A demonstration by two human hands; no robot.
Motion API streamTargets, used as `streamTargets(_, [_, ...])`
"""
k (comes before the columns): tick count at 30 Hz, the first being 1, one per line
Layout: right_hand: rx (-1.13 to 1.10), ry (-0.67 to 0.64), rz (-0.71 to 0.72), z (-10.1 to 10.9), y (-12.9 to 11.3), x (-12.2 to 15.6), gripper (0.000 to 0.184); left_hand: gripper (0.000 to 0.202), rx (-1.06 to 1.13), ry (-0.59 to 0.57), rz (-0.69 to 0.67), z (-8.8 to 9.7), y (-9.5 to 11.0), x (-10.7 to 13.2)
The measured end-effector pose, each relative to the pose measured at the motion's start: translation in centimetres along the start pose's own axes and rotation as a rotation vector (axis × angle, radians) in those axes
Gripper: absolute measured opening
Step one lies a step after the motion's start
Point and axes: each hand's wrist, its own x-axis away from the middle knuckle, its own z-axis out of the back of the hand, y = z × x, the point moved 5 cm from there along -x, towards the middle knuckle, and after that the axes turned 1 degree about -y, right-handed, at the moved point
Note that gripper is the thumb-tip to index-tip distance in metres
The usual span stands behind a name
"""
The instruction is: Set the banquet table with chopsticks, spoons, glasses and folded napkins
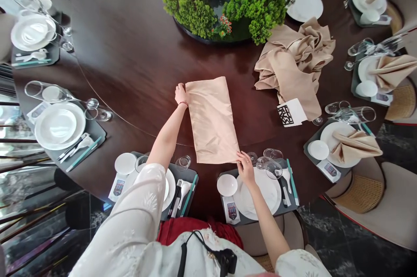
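Viewed from above, over a round dark wood counter (137, 51). One beige napkin (212, 120) lay flat on the counter directly in front of the person, spread as a long rectangle. Its long axis ran away from the body, with the near end set slightly to the right of the far end. The surface showed soft creases, with no fold visible across it.

Left hand (181, 95): at the far left corner of the napkin, arm reaching out past the near place setting, a red bracelet (183, 103) at the wrist. Fingers were drawn together on the cloth edge; the grip looked closed, though its firmness could not be judged.

Right hand (246, 168): at the near right corner, thumb and fingers pinched together on the cloth, over the far part of a white plate (265, 201). This hand was the nearer of the two to the body and to the napkin's near end. The hands thus held diagonally opposite corners, both touching the napkin.

Nearby: a crumpled heap of similar cloth (293, 64) lay to the right of the napkin, partly beside a white card with a black lattice pattern (291, 113). Clear glasses (273, 169) stood just right of the right hand.
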Motion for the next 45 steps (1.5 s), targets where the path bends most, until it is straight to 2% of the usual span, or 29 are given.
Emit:
streamTargets(2, [-0.001,-0.006,0.005,-0.1,-0.1,0.1,0.019,0.049,-0.015,0.036,-0.141,-0.5,1.9,1.6])
streamTargets(3, [-0.001,-0.006,0.007,-0.2,-0.2,0.2,0.019,0.049,-0.029,-0.017,-0.254,-1.5,3.3,2.9])
streamTargets(4, [0.002,-0.006,0.008,-0.2,-0.4,0.2,0.02,0.049,-0.046,-0.122,-0.401,-3.0,4.8,4.7])
streamTargets(5, [0.007,-0.008,0.012,-0.2,-0.6,0.2,0.02,0.048,-0.069,-0.276,-0.577,-4.9,6.4,6.9])
streamTargets(7, [0.019,-0.019,0.032,-0.3,-1.1,0.2,0.021,0.05,-0.118,-0.63,-0.99,-8.6,9.0,12.3])
streamTargets(9, [0.034,-0.031,0.072,-0.1,-1.8,0.1,0.021,0.054,-0.17,-0.833,-1.225,-11.3,10.2,15.8])
streamTargets(10, [0.042,-0.032,0.097,0.0,-2.1,0.2,0.021,0.057,-0.198,-0.863,-1.258,-12.2,10.5,16.3])
streamTargets(12, [0.053,-0.042,0.132,0.4,-2.8,0.4,0.021,0.065,-0.248,-0.806,-1.206,-13.5,10.9,14.7])
streamTargets(15, [0.048,-0.061,0.133,1.1,-3.6,1.0,0.022,0.073,-0.28,-0.656,-1.058,-14.2,11.7,9.3])
streamTargets(17, [0.043,-0.057,0.124,1.7,-4.1,1.2,0.022,0.074,-0.282,-0.606,-0.984,-14.5,12.3,6.0])
streamTargets(20, [0.049,-0.033,0.13,2.3,-4.7,1.2,0.022,0.075,-0.27,-0.559,-0.893,-14.7,13.1,3.2])
streamTargets(22, [0.057,-0.025,0.148,2.2,-5.0,1.0,0.022,0.073,-0.239,-0.468,-0.795,-14.0,13.5,3.3])
streamTargets(23, [0.058,-0.025,0.156,2.0,-5.2,0.8,0.022,0.072,-0.218,-0.415,-0.739,-13.3,13.5,4.1])
streamTargets(25, [0.052,-0.004,0.167,1.5,-5.3,0.4,0.02,0.068,-0.162,-0.365,-0.661,-11.2,13.2,7.5])
streamTargets(26, [0.047,0.021,0.16,1.3,-5.3,0.1,0.019,0.067,-0.131,-0.402,-0.652,-10.0,12.8,10.3])
streamTargets(28, [0.026,0.087,0.133,1.1,-5.2,-0.6,0.017,0.063,-0.033,-0.592,-0.708,-7.4,11.3,17.4])
streamTargets(30, [-0.006,0.146,0.082,0.9,-4.7,-1.6,0.016,0.062,0.079,-0.804,-0.791,-4.4,8.8,25.2])
streamTargets(31, [-0.028,0.167,0.047,0.9,-4.4,-2.2,0.016,0.067,0.105,-0.858,-0.787,-2.9,7.3,28.5])
streamTargets(33, [-0.073,0.206,-0.044,0.8,-3.6,-3.3,0.018,0.081,0.049,-0.862,-0.701,-0.3,3.9,32.8])
streamTargets(34, [-0.093,0.229,-0.099,0.8,-3.1,-3.8,0.021,0.08,-0.012,-0.842,-0.647,0.8,2.3,33.9])
streamTargets(36, [-0.127,0.278,-0.21,0.8,-2.0,-4.7,0.029,0.061,-0.133,-0.789,-0.53,2.5,-0.3,34.0])
streamTargets(39, [-0.151,0.319,-0.382,0.4,-0.2,-5.7,0.044,0.026,-0.158,-0.692,-0.326,4.4,-3.3,31.2])
streamTargets(42, [-0.143,0.311,-0.547,-0.3,1.7,-6.6,0.05,0.017,0.117,-0.548,-0.142,5.6,-5.2,28.2])
streamTargets(45, [-0.171,0.233,-0.629,-1.7,3.1,-7.4,0.05,0.019,0.328,-0.427,0.025,5.7,-6.3,27.0])
